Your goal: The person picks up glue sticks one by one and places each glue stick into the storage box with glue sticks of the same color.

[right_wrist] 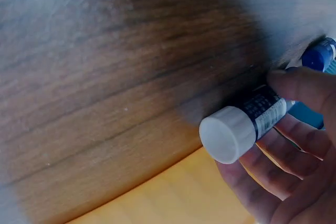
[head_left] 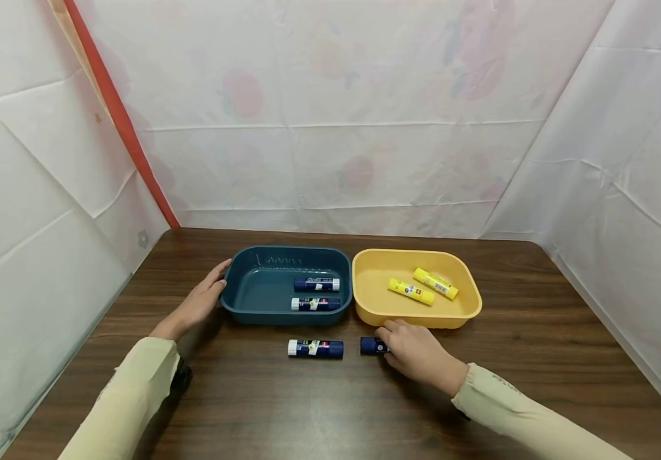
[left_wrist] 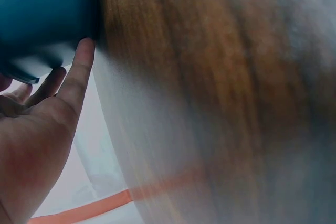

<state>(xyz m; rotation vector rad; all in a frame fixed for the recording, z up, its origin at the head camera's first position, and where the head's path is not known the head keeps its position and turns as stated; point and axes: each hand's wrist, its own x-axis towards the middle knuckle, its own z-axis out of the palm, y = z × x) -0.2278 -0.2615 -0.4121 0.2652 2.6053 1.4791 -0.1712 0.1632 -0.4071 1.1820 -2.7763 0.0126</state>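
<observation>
My left hand rests against the left end of the dark blue tray, its fingers fairly straight along the wall and rim. In the left wrist view, fingertips touch the tray's side. On the table in front of the yellow tray, my right hand holds a dark blue glue stick between thumb and fingers. Its white cap shows in the right wrist view. Another blue glue stick with a white cap lies to its left, before the blue tray.
Inside the blue tray lie two blue glue sticks, an upper one and a lower one. The yellow tray holds two yellow glue sticks. Both trays stand side by side on the brown wooden table. White cloth hangs around the table.
</observation>
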